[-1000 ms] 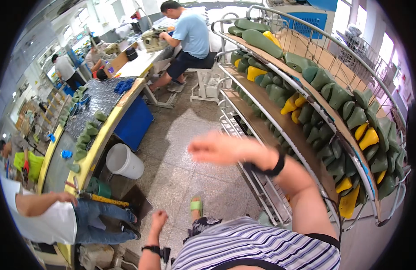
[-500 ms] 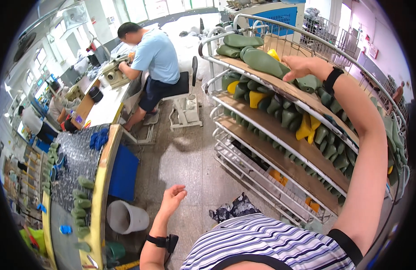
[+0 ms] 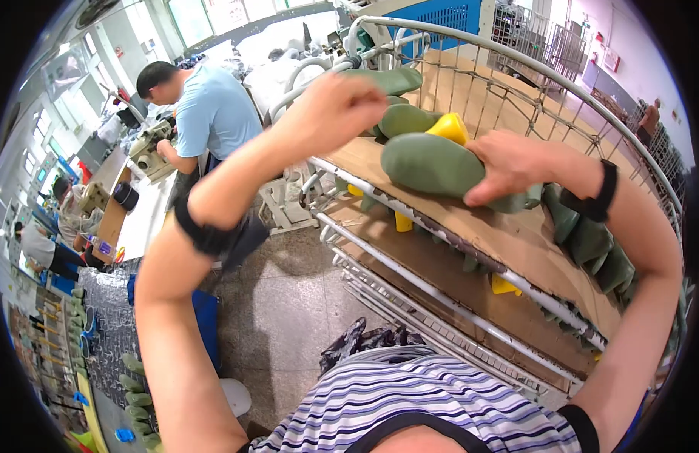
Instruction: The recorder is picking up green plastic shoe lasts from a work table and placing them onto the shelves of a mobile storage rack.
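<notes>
My right hand (image 3: 509, 166) is closed around the heel end of a large green shoe last (image 3: 428, 162), which lies on the rack's top shelf with its smooth sole side up. My left hand (image 3: 345, 106) is raised over the shelf's left end, fingers bent and blurred by motion. Just beyond it lies another green last (image 3: 395, 81). Between the hands, a smaller-looking green last (image 3: 410, 119) rests beside a yellow piece (image 3: 449, 128). What is under my right palm is partly hidden.
The white metal rack (image 3: 462, 241) has brown board shelves; more green lasts (image 3: 591, 241) lie on the top one by my right forearm. A person (image 3: 213, 109) sits at a sewing machine (image 3: 149, 155) on the left. A crumpled dark bag (image 3: 364, 343) is on the floor before me.
My left hand has risen from low beside my body to above the shelf. My right hand has closed on the green last. The rack now appears nearer.
</notes>
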Demonstrator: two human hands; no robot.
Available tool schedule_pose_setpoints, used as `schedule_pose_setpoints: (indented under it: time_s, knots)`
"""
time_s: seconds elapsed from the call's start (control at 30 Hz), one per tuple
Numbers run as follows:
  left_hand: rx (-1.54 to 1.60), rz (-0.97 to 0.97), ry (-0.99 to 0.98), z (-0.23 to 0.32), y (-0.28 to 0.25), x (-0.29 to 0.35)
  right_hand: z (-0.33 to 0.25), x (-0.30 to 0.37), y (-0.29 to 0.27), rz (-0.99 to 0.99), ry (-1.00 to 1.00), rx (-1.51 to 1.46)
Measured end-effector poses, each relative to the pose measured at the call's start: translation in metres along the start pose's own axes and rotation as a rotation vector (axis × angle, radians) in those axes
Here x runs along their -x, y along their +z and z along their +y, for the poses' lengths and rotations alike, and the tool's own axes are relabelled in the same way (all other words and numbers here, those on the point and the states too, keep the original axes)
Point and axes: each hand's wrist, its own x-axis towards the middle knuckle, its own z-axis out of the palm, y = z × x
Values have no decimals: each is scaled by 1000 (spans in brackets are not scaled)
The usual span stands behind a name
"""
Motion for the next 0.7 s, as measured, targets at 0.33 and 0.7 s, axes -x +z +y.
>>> schedule_pose_setpoints:
  time_s: [0.33,0.7]
  knots:
    - [-386,-607,156,7,143,-152,10,68,9,19,232,-29]
    - [17,-677,-203,21,156,-148,12,125,-50,295,231,-380]
